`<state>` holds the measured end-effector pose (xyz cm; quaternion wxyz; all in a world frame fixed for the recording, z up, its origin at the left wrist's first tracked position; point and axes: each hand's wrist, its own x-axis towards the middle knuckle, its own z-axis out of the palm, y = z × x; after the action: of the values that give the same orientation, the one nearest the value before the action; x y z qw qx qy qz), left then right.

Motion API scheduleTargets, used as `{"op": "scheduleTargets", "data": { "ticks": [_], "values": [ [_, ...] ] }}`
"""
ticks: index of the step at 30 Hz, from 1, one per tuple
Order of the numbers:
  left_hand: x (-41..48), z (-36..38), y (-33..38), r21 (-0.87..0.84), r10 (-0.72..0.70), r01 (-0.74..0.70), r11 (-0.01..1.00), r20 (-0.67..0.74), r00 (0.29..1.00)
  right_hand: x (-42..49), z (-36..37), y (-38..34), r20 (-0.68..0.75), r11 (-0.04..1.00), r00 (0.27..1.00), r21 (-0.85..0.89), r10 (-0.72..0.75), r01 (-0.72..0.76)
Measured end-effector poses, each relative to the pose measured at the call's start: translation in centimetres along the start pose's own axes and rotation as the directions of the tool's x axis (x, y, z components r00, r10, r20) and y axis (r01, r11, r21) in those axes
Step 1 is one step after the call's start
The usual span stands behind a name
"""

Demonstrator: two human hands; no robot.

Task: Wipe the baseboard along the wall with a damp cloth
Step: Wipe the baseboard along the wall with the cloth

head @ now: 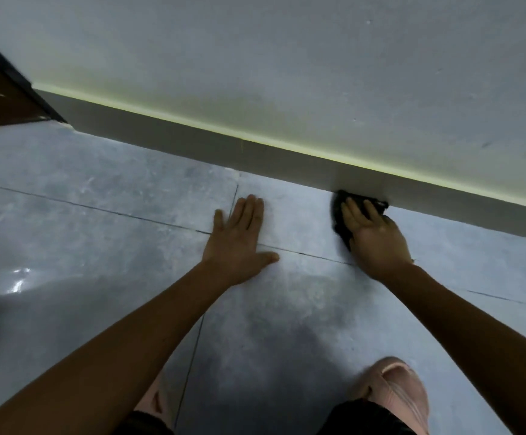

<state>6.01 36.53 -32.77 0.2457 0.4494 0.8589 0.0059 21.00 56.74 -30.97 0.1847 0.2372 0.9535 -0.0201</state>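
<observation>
I am looking down at a grey tiled floor (130,221) where it meets a pale wall (286,58). A grey baseboard (224,142) runs along the foot of the wall, slanting from upper left down to the right edge of the view, with a thin yellowish strip of light along its top.

My right hand (374,237) lies palm down on a dark cloth (340,215). The fingers are stretched out flat over the cloth instead of curled round it, pressing it down where the floor meets the bottom edge of the baseboard. The cloth's far edge touches the baseboard; its near part lies on the tile and shows to the left of my hand.

My left hand (239,243) is empty, spread flat on the floor with the fingers together and the thumb out to the right. It sits to the left of the cloth, well apart from it and short of the baseboard.

Both bare forearms reach in from the bottom of the view. A dark wooden door frame (1,89) stands at the upper left. My knees, in pale pink fabric (403,390), show at the bottom.
</observation>
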Motion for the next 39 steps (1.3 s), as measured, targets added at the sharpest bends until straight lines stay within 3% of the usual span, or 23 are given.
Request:
{"op": "scheduleTargets", "data": {
  "ticks": [5, 9, 11, 16, 21, 24, 28, 31, 34, 37, 39],
  "values": [
    [-2.2, 1.4, -4.6, -0.024, -0.144, 0.142, 0.990, -0.159, 0.977, 4.9, -1.9, -8.2, 0.030, 0.962, 0.962, -0.008, -0.272, 0.272],
    [-3.2, 0.6, -9.0, -0.067, -0.260, 0.252, 0.965, -0.207, 0.943, 4.9, -1.8, -5.8, -0.051, 0.896, 0.896, -0.069, -0.442, 0.438],
    [-3.8, 0.2, -11.1, -0.092, -0.317, 0.304, 0.948, -0.232, 0.920, 3.6, -1.2, -2.8, -0.097, 0.897, 0.897, -0.155, -0.432, 0.415],
    [-4.8, 0.4, -14.7, -0.122, -0.404, 0.386, 0.915, -0.241, 0.882, 3.1, -1.8, -2.2, 0.065, 0.889, 0.923, -0.250, -0.379, 0.383],
    [-4.8, 1.0, -14.6, -0.143, -0.400, 0.374, 0.916, -0.289, 0.870, 7.3, -4.5, -9.0, 0.189, 0.768, 0.815, -0.273, -0.548, 0.580],
    [-4.7, 1.2, -15.0, -0.130, -0.404, 0.383, 0.915, -0.285, 0.869, 10.6, -5.1, -14.5, 0.193, 0.675, 0.739, -0.308, -0.645, 0.670],
    [-4.8, 1.2, -14.9, -0.125, -0.398, 0.378, 0.917, -0.277, 0.875, 12.3, -7.0, -17.9, 0.248, 0.634, 0.722, -0.353, -0.646, 0.688],
    [-5.0, 1.1, -15.4, -0.160, -0.439, 0.409, 0.898, -0.275, 0.855, 9.8, -6.4, -13.3, 0.239, 0.650, 0.727, -0.330, -0.644, 0.685],
    [-5.1, 0.6, -16.8, -0.214, -0.493, 0.447, 0.869, -0.274, 0.826, 7.3, -6.9, -9.3, 0.312, 0.702, 0.773, -0.327, -0.552, 0.633],
    [-5.2, 0.5, -17.6, -0.195, -0.462, 0.421, 0.886, -0.286, 0.840, 7.2, -7.7, -9.2, 0.440, 0.677, 0.765, -0.375, -0.471, 0.633],
    [-5.4, 0.3, -17.7, -0.190, -0.451, 0.411, 0.891, -0.281, 0.847, 7.8, -8.0, -11.0, 0.410, 0.697, 0.765, -0.337, -0.496, 0.633]
  ]
}}
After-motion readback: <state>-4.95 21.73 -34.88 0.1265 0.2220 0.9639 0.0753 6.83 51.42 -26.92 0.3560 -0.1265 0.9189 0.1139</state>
